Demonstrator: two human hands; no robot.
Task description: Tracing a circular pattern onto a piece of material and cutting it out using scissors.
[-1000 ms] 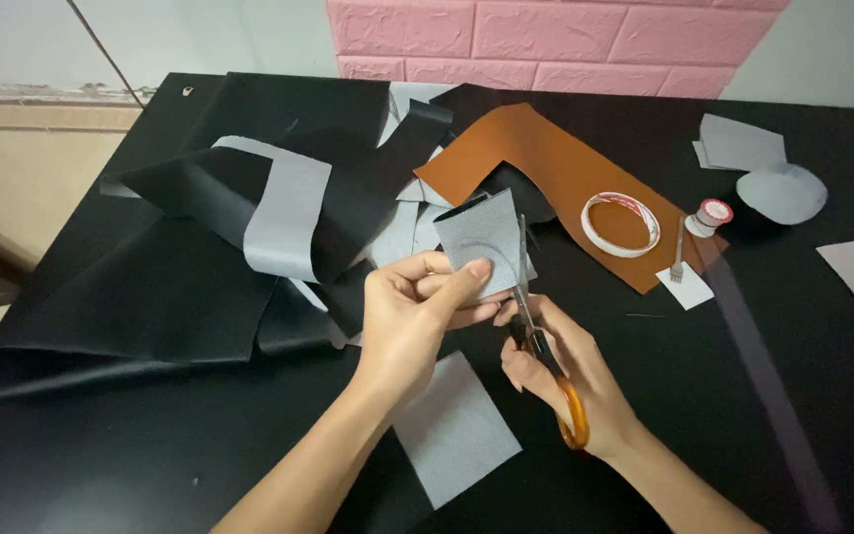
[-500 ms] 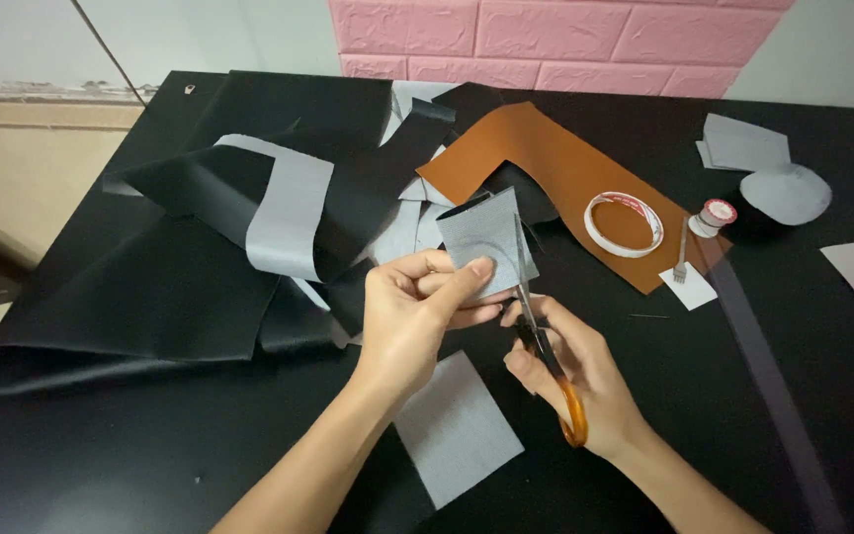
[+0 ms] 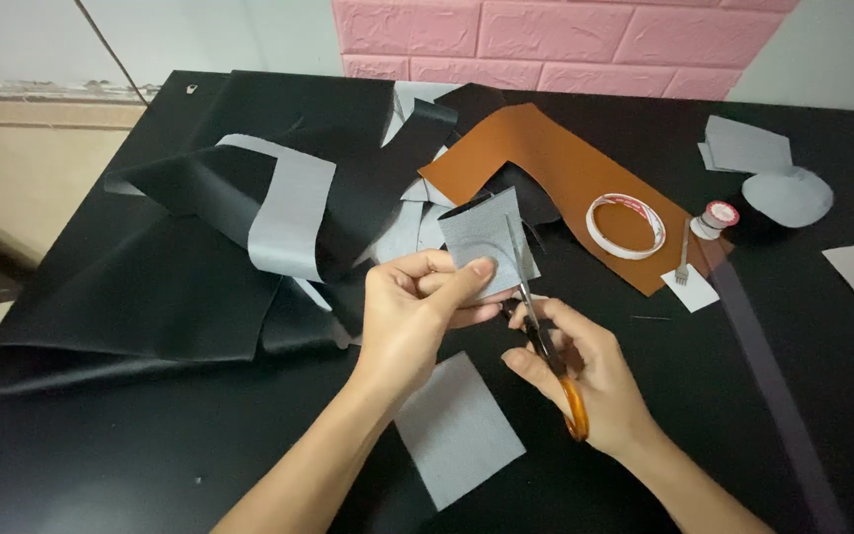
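While the left hand (image 3: 417,311) pinches a grey patch (image 3: 486,242) upright above the black table (image 3: 150,465), clear for cutting, the right hand (image 3: 585,381) grips orange-handled scissors (image 3: 546,346); blades meet its right edge.

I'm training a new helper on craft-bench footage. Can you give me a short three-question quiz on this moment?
1. True or false: the right hand holds orange-handled scissors.
2. What does the left hand pinch? A) the grey piece B) the tape ring C) the brown sheet
3. Fill in: the tape ring lies on the ____ sheet.

Key:
1. True; the blades run up along the grey piece.
2. A.
3. Brown; the brown sheet lies on the black table.
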